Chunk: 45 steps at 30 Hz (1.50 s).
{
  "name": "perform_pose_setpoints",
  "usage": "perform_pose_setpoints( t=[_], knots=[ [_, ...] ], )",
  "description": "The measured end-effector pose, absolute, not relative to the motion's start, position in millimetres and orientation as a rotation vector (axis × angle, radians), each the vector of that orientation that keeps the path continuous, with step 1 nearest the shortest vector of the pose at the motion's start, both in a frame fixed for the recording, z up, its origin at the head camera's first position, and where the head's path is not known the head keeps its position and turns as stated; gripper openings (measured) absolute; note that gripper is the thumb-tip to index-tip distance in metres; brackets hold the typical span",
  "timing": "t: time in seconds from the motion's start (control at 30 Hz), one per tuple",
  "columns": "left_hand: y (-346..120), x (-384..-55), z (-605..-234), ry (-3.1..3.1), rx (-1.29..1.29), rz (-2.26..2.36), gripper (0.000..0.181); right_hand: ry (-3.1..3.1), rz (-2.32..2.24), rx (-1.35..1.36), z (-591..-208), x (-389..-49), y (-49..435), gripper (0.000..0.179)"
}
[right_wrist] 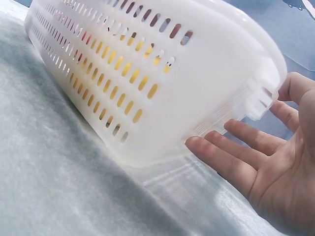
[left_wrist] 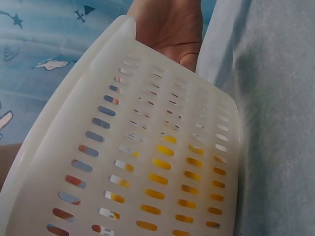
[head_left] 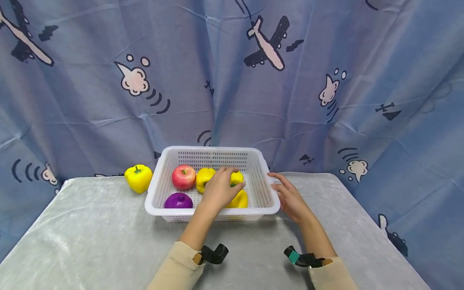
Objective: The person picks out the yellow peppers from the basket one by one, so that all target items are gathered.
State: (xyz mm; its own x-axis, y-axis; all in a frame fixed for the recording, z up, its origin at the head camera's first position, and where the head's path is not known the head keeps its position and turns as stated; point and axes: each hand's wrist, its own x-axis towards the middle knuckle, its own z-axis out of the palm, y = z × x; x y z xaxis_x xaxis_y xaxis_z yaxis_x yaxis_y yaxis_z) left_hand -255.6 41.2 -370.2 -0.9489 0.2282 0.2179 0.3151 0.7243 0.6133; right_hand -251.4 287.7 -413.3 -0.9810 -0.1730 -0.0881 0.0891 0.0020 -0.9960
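Observation:
In the head view a white slotted plastic basket (head_left: 212,211) holds a red apple (head_left: 183,177), a purple onion-like vegetable (head_left: 178,201) and several yellow bell peppers. My left hand (head_left: 217,191) reaches in over the front rim. Its thumb and fingers lie around a yellow pepper (head_left: 237,178); I cannot tell whether they grip it. Close by are another yellow pepper (head_left: 204,179) to the left and a yellow piece (head_left: 240,199) in front. Against the basket's right end, my right hand (head_left: 293,200) has its fingers extended, fingertips (right_wrist: 196,144) right at the end wall.
One more yellow bell pepper (head_left: 138,178) stands outside, left of the basket. A pale grey cloth (head_left: 90,241) covers the table. Behind the table hangs a blue curtain (head_left: 217,80) printed with airplanes and clouds. Both wrists wear black straps.

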Motion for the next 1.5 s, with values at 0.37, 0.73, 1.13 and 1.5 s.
perform_pose_setpoints(
  t=[0.37, 0.73, 1.13, 1.5],
  knots=[
    [39.1, -257.0, -374.1, -2.894, -0.455, -1.098, 0.049, 2.088, -2.088, -0.095, -414.6, -250.1, 288.1, 0.044],
    [35.1, -257.5, -375.8, -2.922, -0.551, -1.25, 0.048, 2.099, -2.075, -0.094, -415.4, -249.0, 287.9, 0.047],
    [33.1, -259.7, -376.9, -2.898, -0.631, -1.286, 0.048, 2.103, -2.069, -0.068, -413.9, -249.9, 287.7, 0.044],
    [31.6, -259.8, -376.0, -2.948, -0.682, -1.282, 0.045, 2.104, -2.071, -0.069, -413.0, -251.0, 287.9, 0.044]
  ],
)
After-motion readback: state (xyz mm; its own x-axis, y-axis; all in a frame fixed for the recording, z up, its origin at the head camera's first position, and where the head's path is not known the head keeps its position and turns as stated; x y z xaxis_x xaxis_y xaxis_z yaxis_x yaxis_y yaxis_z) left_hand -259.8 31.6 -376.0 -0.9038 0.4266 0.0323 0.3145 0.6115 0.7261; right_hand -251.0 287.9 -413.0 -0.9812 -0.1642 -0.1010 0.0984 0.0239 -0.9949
